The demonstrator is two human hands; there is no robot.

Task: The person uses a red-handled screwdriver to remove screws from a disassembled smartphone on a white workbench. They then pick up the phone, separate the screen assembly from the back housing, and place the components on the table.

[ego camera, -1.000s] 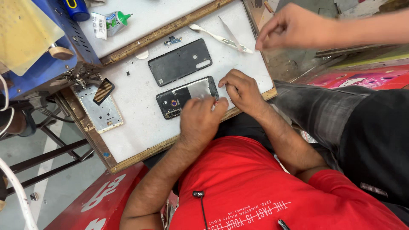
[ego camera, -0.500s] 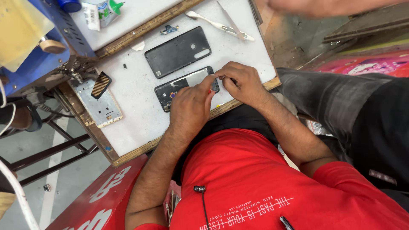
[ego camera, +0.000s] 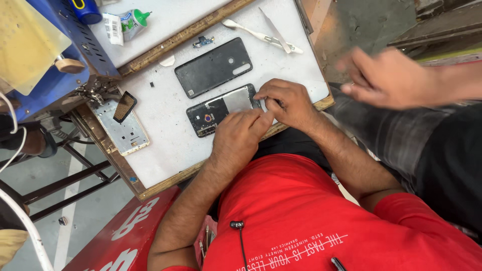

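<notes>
Under both hands (ego camera: pixel 240 138) (ego camera: pixel 288 103), opened phone (ego camera: pixel 221 109); long axis left-right, slightly tilted

One opened phone (ego camera: pixel 221 111), one back cover (ego camera: pixel 213 68), two tweezers (ego camera: pixel 263 36), one glue bottle (ego camera: pixel 129 24)

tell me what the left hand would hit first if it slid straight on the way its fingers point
Most likely the right hand: the left hand points up and right across the opened phone, and their fingertips already nearly meet there.
</notes>
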